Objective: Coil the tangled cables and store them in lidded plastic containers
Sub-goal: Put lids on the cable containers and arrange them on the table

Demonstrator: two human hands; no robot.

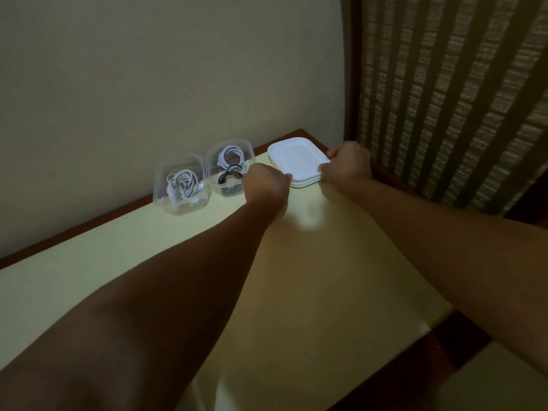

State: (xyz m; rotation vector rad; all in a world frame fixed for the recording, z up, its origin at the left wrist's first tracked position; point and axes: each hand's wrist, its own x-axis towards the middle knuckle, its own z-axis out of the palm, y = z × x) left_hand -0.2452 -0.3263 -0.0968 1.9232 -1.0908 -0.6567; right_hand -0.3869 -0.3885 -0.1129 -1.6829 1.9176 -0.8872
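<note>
Two clear containers stand on one table (311, 262). The left container (165, 176) has one white cable coil (182, 183). The right container (246, 147) has two: a second white coil (229, 155) and a black coil (229, 175). Far right is one stack of three white lids (296, 157). Two hands show, the left hand (267, 182) and the right hand (348, 164).

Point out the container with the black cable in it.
The front container beside the left hand; the left container and rear container hold only white cables.

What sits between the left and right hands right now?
In the head view, the stack of white lids: the left hand touches its left corner, the right hand holds its right edge. Nothing else lies between.
</note>
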